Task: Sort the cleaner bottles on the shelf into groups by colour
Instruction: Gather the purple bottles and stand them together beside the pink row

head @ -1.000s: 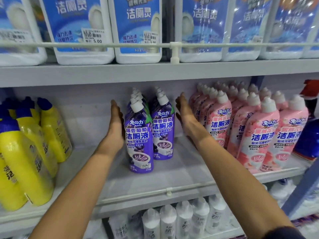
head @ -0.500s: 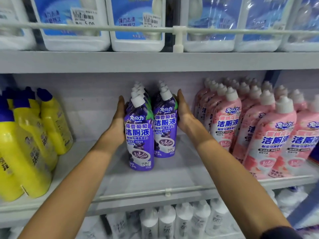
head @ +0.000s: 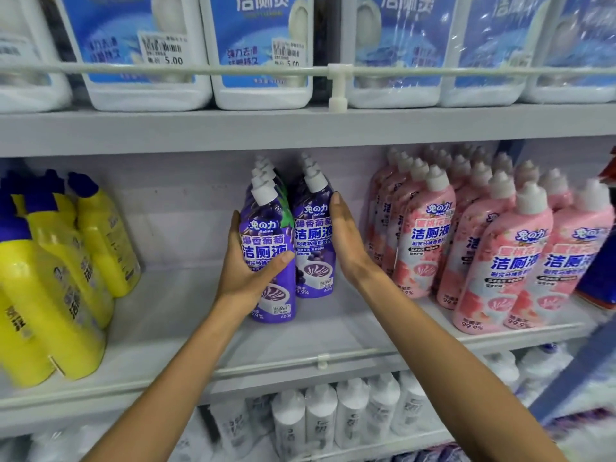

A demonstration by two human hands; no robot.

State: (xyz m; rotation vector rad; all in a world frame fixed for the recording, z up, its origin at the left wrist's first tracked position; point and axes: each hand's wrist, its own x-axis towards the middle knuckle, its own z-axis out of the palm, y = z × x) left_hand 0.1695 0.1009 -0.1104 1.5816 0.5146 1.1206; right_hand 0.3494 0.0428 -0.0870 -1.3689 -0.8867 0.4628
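The purple bottles stand upright in two files at the middle of the shelf. The left hand grasps the front-left one, thumb wrapped across its label. The right hand lies flat with straight fingers, pressed on the right file's flank at three o'clock of the group.

By the look of them they are full, stiff plastic with a fair weight. The glossy sleeve could slip, and tall, narrow bodies would likely topple if pushed high. The best hold looks to be the waist under the shoulder, or a low squeeze on the whole block from both sides.

The labels read 兔の力 Rabito, 爆香葡萄, 洁厕液, 99.9%, 600g. At three o'clock are pink bottles of the same brand, 洁厕液 again. At nine o'clock stand yellow bottles with blue caps, their lettering blurred. At twelve, one level up, are jugs marked 洁厕灵, with stickers reading 5.00. At six, below, are white bottles whose writing is too small to read.
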